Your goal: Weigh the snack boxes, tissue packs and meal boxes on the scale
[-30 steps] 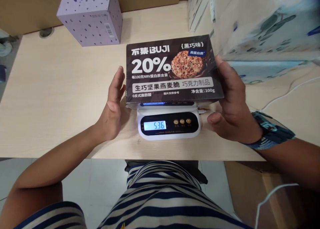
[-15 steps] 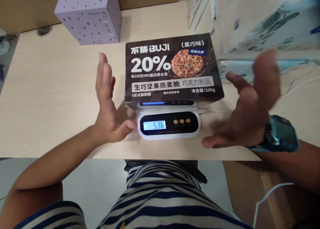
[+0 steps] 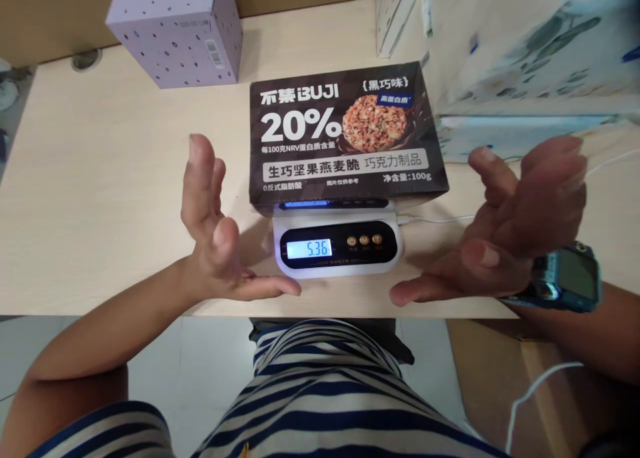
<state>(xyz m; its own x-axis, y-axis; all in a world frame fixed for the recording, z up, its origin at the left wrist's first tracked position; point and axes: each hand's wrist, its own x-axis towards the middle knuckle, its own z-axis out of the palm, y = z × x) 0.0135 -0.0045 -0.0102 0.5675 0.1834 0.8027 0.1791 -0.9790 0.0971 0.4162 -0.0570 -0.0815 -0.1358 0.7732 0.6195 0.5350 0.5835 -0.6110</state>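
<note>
A dark snack box point(image 3: 345, 135) with a picture of an oat cluster and "20%" on it rests on a white digital kitchen scale point(image 3: 340, 269). The box hides the scale's platform; the lit display reads about 5.36. To the left of the scale, my left hand point(image 3: 215, 238) is open and holds nothing, its thumb pointing towards the scale's front corner. My right hand point(image 3: 495, 231), with a watch point(image 3: 570, 278) on the wrist, is open and empty to the right of the scale. Neither hand touches the box.
At the back left stands a lilac patterned box point(image 3: 180, 45). Large wrapped packs with a leaf print point(image 3: 540, 58) are stacked at the right, beside a white box point(image 3: 400, 15). A white cable point(image 3: 440, 219) runs from the scale to the right. The light wooden table point(image 3: 100, 198) ends close to my body.
Both hands have lowered slightly towards me, with the left fingers more curled and the right hand shifted a little to the right. The box and the scale reading stay the same.
</note>
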